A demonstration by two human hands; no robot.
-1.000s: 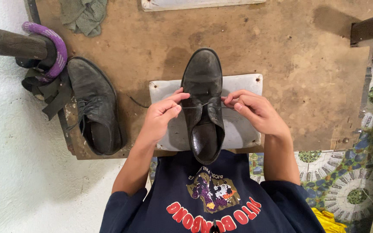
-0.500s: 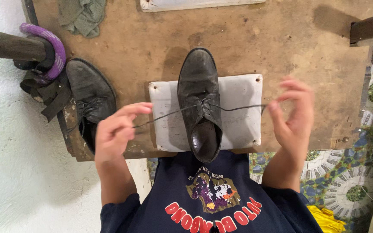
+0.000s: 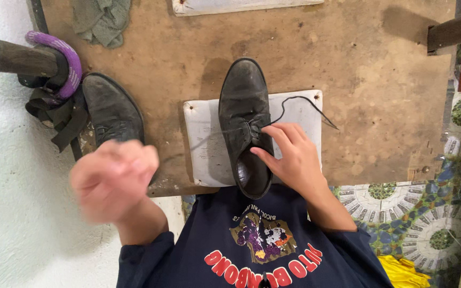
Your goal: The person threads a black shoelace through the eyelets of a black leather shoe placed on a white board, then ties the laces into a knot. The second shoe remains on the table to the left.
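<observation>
A black shoe (image 3: 245, 124) is sitting on a white pad (image 3: 304, 112) near the front edge of a brown wooden board (image 3: 358, 69), with its toe pointing away from the person and its open top pointing at the person's dark blue shirt (image 3: 252, 250). The right hand (image 3: 292, 157) is resting on the right side of the shoe, by the laces. Its fingers (image 3: 273, 130) are bending in and touching the spot where the laces cross, and the thumb is lying along the rim of the shoe's opening. It is looking like the fingertips are pinching the lace there, but it is too small to tell for sure. A thin black lace (image 3: 308, 106) is running from that spot out over the right part of the pad, making a loop, with its end lying just past the pad's right edge. The left hand (image 3: 114, 178) is up in the air at the front left corner of the board, well apart from the shoe. It is very blurry, so it is hard to tell if it is open or closed or holding anything. A second black shoe (image 3: 112, 109) is lying near the left edge of the board. Beside it, a wooden post (image 3: 12, 57) with a purple ring (image 3: 62, 56) and dark straps (image 3: 54, 114) is sticking out to the left. A green cloth (image 3: 101, 18) is lying at the far edge of the board.
</observation>
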